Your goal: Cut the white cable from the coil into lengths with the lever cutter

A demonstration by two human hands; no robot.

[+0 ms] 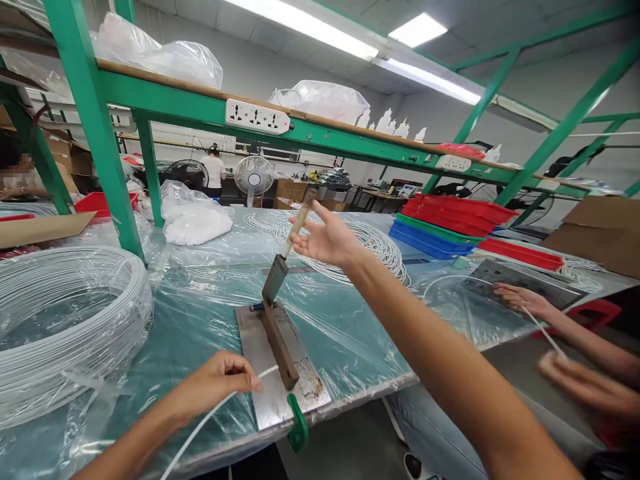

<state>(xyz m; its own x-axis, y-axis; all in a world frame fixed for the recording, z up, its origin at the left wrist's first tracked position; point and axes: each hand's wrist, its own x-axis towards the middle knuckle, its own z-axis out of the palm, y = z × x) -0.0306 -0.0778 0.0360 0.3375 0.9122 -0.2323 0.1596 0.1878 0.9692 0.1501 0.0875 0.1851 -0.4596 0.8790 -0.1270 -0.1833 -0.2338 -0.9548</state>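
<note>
My left hand (227,375) pinches a white cable (203,423) at the front of the bench. The cable's end reaches the side of a hand-lever tool (280,343), a brown metal bar on a steel base plate (313,393). The tool's hinged arm (275,279) stands raised and tilted, with a pale handle (300,223) at its top. Against that handle rests my right hand (327,237), its thumb apart and its fingers loosely spread rather than wrapped round. A green loop-shaped piece (298,423) hangs at the table edge below the base plate.
A large coil of white cable (135,300) lies at left; looser coils (380,247) lie behind the tool. Stacked red, green and blue trays (450,223) stand at right. A co-worker's hands (525,300) hold another cable nearby. A green shelf frame (165,97) spans above.
</note>
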